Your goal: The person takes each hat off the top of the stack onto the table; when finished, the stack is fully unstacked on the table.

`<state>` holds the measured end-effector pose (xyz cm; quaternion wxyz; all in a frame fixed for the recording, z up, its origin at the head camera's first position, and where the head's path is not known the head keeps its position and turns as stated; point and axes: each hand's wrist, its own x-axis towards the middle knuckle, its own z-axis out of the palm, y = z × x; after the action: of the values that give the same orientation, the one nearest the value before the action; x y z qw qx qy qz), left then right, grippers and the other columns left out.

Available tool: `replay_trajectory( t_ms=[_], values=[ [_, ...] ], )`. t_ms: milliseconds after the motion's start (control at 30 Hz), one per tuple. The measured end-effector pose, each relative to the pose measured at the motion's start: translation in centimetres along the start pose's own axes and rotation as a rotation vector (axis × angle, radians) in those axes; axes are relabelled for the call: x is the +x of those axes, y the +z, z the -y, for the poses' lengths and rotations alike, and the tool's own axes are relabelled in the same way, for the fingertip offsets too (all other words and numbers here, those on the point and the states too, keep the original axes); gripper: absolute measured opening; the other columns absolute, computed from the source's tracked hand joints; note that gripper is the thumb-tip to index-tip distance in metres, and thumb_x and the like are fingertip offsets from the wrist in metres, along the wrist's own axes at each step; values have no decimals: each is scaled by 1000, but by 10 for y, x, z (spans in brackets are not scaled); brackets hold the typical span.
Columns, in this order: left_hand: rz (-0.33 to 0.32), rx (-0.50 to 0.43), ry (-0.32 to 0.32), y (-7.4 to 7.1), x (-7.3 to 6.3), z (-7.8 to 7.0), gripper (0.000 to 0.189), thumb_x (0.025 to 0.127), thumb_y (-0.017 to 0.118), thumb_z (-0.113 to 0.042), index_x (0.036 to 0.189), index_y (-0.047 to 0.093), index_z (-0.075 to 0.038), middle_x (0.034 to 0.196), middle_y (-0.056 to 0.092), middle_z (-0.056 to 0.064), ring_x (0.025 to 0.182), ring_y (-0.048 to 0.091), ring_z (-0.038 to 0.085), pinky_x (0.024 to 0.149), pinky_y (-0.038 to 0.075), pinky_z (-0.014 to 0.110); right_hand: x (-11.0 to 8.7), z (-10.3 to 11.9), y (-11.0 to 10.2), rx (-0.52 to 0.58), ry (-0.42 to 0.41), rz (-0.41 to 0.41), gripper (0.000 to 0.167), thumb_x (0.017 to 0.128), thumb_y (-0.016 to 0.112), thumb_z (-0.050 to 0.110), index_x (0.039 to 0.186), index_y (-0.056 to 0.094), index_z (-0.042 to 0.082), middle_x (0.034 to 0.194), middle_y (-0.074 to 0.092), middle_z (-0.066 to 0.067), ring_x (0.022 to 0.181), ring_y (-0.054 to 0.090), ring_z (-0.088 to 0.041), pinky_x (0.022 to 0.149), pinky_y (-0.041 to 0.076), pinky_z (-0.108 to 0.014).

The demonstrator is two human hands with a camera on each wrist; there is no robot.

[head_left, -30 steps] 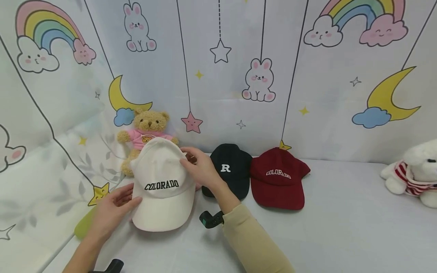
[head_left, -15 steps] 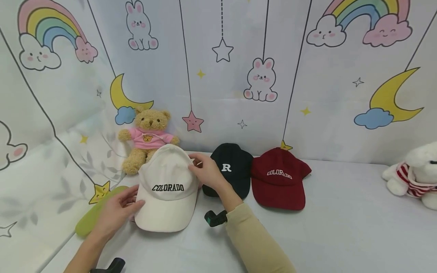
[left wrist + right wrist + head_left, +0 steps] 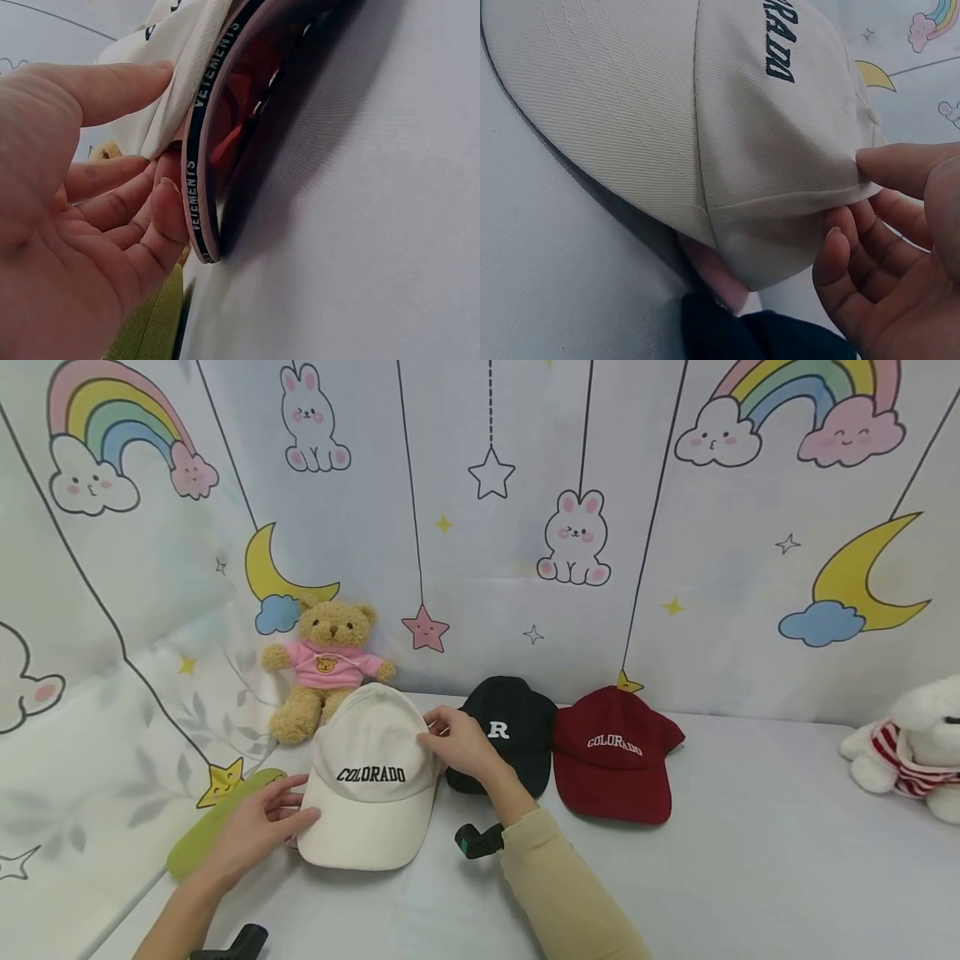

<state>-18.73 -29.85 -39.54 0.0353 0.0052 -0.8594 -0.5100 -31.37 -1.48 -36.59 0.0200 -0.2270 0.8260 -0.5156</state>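
Observation:
A white baseball cap [image 3: 371, 827] lettered "COLORADO" lies brim toward me, left of centre in the head view. My left hand [image 3: 258, 831] pinches its left edge; the left wrist view shows the thumb on the white brim and fingers curled beneath. My right hand [image 3: 461, 743] pinches the crown's right side edge between thumb and fingers. Under the white cap, a pink brim [image 3: 196, 165] with a dark "VETEMENTS" band and a red inside shows in the left wrist view. A bit of pink [image 3: 718, 274] also peeks out below the cap in the right wrist view.
Right of the white cap lie a black cap [image 3: 517, 764] with an "R" and a dark red cap [image 3: 611, 789]. Behind it sits a teddy bear [image 3: 330, 664] in pink. A green thing [image 3: 198, 839] lies by the left forearm. A white plush toy [image 3: 911, 752] sits far right.
Both hands have brought the white cap slightly down and to the right. More of the teddy bear's front and of the green thing now shows.

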Motion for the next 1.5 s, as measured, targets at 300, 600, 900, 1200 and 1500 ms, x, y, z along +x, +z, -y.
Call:
replay_trajectory(
  t_ms=[300, 600, 900, 1200, 1500],
  values=[
    [17, -7, 0, -2, -1, -3, 72, 92, 75, -12, 148, 36, 11, 118, 61, 23, 86, 65, 17, 64, 55, 30, -1, 2, 0, -23, -52, -37, 19, 96, 68, 14, 114, 67, 8, 91, 61, -2, 84, 58, -17, 63, 54, -28],
    [-52, -27, 44, 0, -5, -14, 68, 92, 75, -11, 148, 41, 7, 121, 60, 25, 90, 65, 11, 68, 55, 28, -2, 13, -8, -34, -57, -71, 22, 97, 69, 15, 117, 67, 8, 95, 61, -1, 91, 59, -18, 71, 54, -29],
    [-62, 8, 67, 3, -1, -28, 68, 94, 75, -21, 149, 43, 3, 125, 60, 24, 99, 64, 19, 74, 55, 24, -5, 24, -25, -41, -83, -122, 24, 98, 68, 16, 120, 67, 7, 96, 62, -3, 89, 60, -20, 71, 56, -31],
    [-47, 22, 68, 5, 2, -42, 68, 94, 74, -24, 149, 43, 1, 126, 57, 22, 101, 64, 19, 76, 53, 23, -7, 23, -38, -13, -115, -129, 25, 98, 67, 14, 121, 67, 5, 97, 62, -6, 89, 62, -21, 71, 57, -31],
    [-23, -43, 136, 20, 2, -60, 67, 93, 75, -16, 149, 44, 3, 123, 60, 22, 93, 64, 15, 73, 55, 24, -17, 24, -62, -63, -133, -162, 26, 97, 68, 13, 121, 67, 5, 96, 63, -5, 89, 60, -22, 74, 56, -31]
  ],
)
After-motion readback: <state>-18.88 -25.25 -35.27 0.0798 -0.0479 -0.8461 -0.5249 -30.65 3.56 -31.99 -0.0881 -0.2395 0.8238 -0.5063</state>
